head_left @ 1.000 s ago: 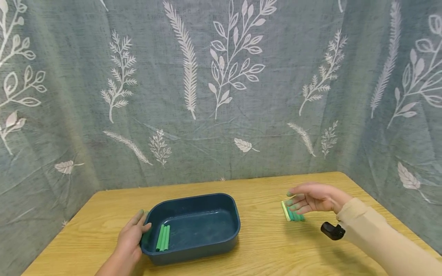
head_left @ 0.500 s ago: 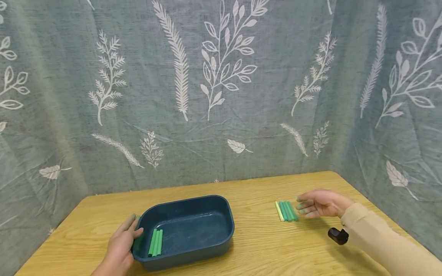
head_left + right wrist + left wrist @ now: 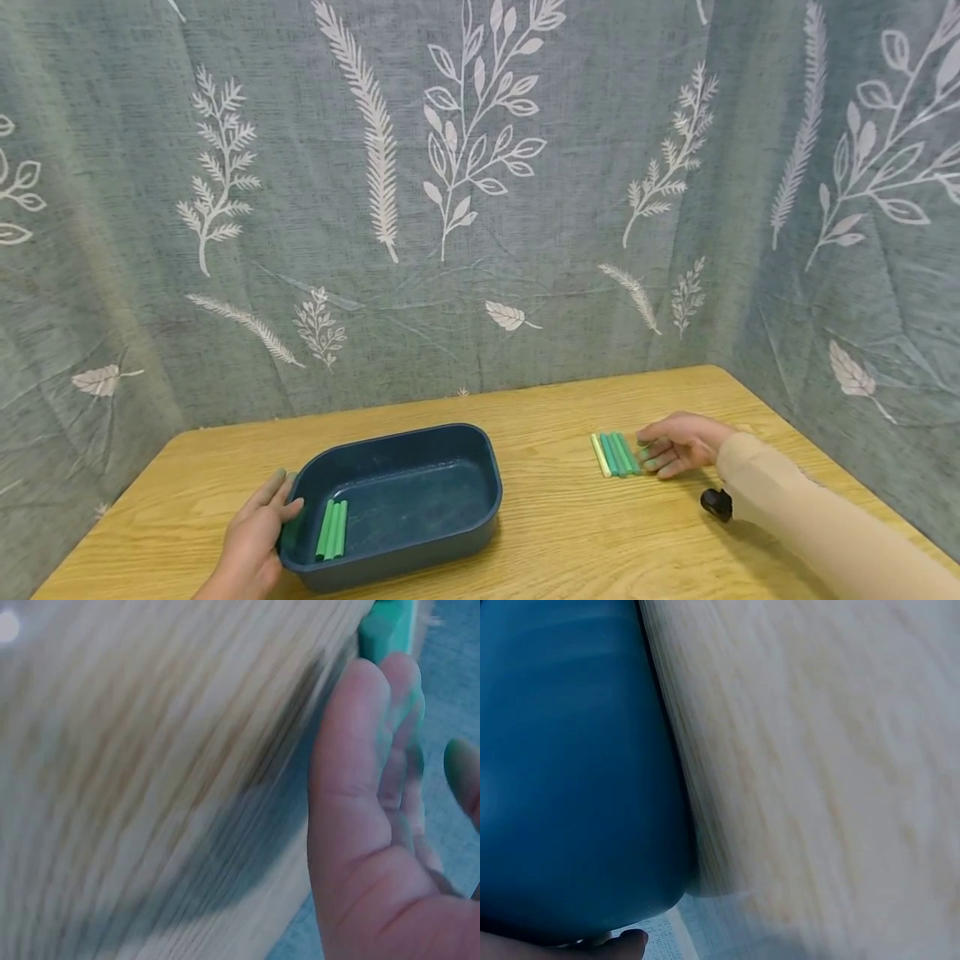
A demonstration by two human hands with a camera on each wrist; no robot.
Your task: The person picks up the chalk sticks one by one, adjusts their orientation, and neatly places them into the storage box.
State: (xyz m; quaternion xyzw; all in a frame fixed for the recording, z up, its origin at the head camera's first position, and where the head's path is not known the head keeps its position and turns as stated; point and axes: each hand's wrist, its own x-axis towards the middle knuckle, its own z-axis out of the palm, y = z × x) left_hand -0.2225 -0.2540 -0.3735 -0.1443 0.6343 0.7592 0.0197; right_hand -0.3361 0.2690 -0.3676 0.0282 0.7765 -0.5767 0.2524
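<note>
My left hand (image 3: 251,533) holds the left end of a dark blue basin (image 3: 405,567), its thumb lying over the rim. The basin's outer wall (image 3: 577,765) fills the left of the left wrist view. Inside the basin, several green chalk-like sticks (image 3: 332,530) lie side by side near the left end. On the table to the right is a flat row of similar sticks: a pale yellow one (image 3: 601,455) at its left, then teal and green ones (image 3: 618,454). My right hand (image 3: 681,446) is just right of this row, fingers loosely bent and fingertips close to the last green stick (image 3: 386,630).
The wooden table (image 3: 547,517) carries both the basin and the row of sticks. A grey-green cloth (image 3: 420,350) with white leaf prints hangs behind it and at both sides. A black device (image 3: 717,504) sits at my right wrist, under the cream sleeve.
My right hand has moved from over the row of sticks to its right side, uncovering the row. The left hand stays on the basin. The head view has shifted slightly.
</note>
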